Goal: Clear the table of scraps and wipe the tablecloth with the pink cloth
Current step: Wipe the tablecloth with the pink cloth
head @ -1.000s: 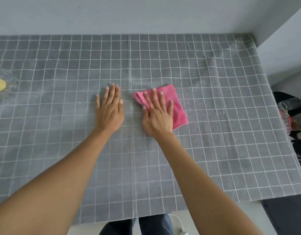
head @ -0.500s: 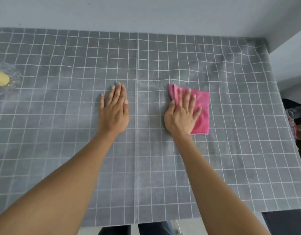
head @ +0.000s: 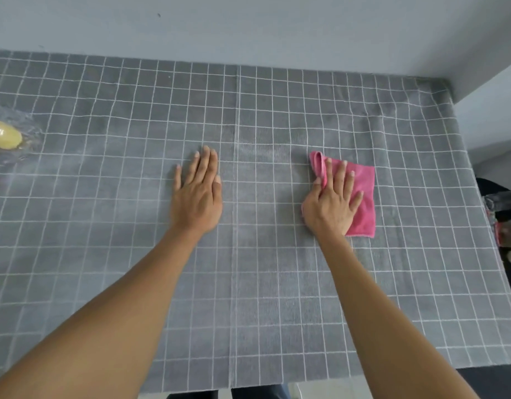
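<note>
Pink folded microfibre cloth (head: 362, 197) lies flat on the grey white-gridded tablecloth (head: 248, 283), right of centre. Right hand (head: 332, 205) presses it with fingers spread and straight. Left hand (head: 198, 194) rests flat, steadying the fabric. Wiping appears underway. Yellow scrap (head: 5, 138) remains at far left; next strokes should likely work toward it.

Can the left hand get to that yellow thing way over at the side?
Probably yes. The left hand lies flat on the grey checked tablecloth, and only bare cloth lies between it and the yellow scrap in clear wrap at the far left edge. It looks like a long sideways stretch, though.
</note>
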{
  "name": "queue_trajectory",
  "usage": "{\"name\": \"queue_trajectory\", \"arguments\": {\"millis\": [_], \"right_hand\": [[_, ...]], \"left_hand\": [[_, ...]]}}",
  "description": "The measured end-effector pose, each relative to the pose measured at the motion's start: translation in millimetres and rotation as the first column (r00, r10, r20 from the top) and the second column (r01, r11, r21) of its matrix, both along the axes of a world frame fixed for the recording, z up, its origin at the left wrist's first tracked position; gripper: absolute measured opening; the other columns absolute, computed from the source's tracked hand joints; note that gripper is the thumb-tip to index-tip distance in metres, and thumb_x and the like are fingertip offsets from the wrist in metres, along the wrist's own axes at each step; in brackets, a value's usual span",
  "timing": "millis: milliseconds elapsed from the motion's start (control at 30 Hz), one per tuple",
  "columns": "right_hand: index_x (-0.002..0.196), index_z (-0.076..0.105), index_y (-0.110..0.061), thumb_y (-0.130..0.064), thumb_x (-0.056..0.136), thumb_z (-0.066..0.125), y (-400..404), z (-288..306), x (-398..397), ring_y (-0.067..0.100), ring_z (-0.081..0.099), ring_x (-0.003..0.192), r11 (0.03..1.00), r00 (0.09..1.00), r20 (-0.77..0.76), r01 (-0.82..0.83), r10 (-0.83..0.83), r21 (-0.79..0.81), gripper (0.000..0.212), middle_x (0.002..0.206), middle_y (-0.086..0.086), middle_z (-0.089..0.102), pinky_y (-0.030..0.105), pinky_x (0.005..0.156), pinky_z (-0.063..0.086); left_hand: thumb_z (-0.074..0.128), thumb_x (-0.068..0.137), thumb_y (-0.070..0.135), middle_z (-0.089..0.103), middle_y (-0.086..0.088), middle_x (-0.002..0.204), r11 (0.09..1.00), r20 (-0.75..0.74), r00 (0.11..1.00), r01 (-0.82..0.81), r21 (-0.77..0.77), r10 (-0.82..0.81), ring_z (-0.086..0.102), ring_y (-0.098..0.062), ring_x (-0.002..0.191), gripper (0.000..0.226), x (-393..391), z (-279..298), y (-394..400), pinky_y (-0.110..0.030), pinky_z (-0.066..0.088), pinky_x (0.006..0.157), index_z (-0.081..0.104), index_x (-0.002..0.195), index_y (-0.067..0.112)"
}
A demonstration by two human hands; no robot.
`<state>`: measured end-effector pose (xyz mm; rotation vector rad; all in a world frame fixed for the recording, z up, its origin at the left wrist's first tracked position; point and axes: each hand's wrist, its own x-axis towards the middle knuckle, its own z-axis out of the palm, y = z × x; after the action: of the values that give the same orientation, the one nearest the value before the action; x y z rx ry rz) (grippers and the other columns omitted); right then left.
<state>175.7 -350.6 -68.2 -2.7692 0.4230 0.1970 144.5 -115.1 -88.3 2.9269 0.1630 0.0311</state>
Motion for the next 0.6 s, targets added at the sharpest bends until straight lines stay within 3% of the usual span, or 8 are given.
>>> {"name": "queue_trajectory", "arguments": {"millis": [100, 267, 433, 600], "right_hand": [[0.152, 0.005, -0.031, -0.037, 0.101, 0.015, 30.8, 2.0, 2.6, 0.013, -0.014, 0.146, 0.989, 0.993, 0.04, 0.11, -0.114, 0.104, 0.053, 0.16, -0.008, -0.008, 0.047, 0.117, -0.014], [0.151, 0.006, -0.031, -0.037, 0.101, 0.018, 98.8, 7.4, 19.4, 0.014, -0.014, 0.146, 0.973, 0.991, 0.067, -0.127, 0.116, 0.192, 0.052, 0.16, -0.006, -0.007, 0.044, 0.115, -0.018], [0.152, 0.002, -0.033, -0.041, 0.101, 0.013, 136.6, -0.6, 23.8, 0.015, -0.015, 0.146, 0.892, 0.894, 0.063, -0.447, 0.443, 0.071, 0.052, 0.16, -0.008, -0.006, 0.046, 0.115, -0.018], [0.15, -0.006, -0.035, -0.04, 0.101, 0.013, 98.7, -6.2, 32.8, 0.015, -0.016, 0.145, 0.907, 0.906, 0.042, -0.421, 0.421, -0.011, 0.053, 0.159, -0.009, -0.012, 0.047, 0.117, -0.012]], "left_hand": [[0.003, 0.097, 0.035, 0.01, 0.002, 0.159, 1.0, -0.009, 1.0, 0.004, -0.029, -0.004, 0.007, -0.014, 0.147, 0.058, 0.1, 1.2, 0.1, -0.044, 0.002, 0.119, 0.011, 0.152, 0.017], [0.014, 0.101, 0.029, 0.008, 0.0, 0.159, 0.983, -0.001, 0.999, -0.053, -0.177, 0.054, 0.005, -0.015, 0.147, 0.053, 10.0, 6.4, 11.9, -0.042, 0.0, 0.119, 0.01, 0.152, 0.013], [0.019, 0.103, 0.028, 0.009, 0.001, 0.16, 0.994, -0.006, 0.997, -0.075, -0.073, 0.075, 0.006, -0.015, 0.147, 0.051, 12.6, 0.9, 42.4, -0.045, 0.0, 0.117, 0.013, 0.152, 0.016], [0.015, 0.1, 0.029, 0.009, 0.003, 0.16, 0.997, 0.004, 0.997, -0.072, -0.039, 0.072, 0.006, -0.013, 0.147, 0.053, 12.2, -0.2, 40.9, -0.043, -0.001, 0.118, 0.012, 0.152, 0.018]]}}
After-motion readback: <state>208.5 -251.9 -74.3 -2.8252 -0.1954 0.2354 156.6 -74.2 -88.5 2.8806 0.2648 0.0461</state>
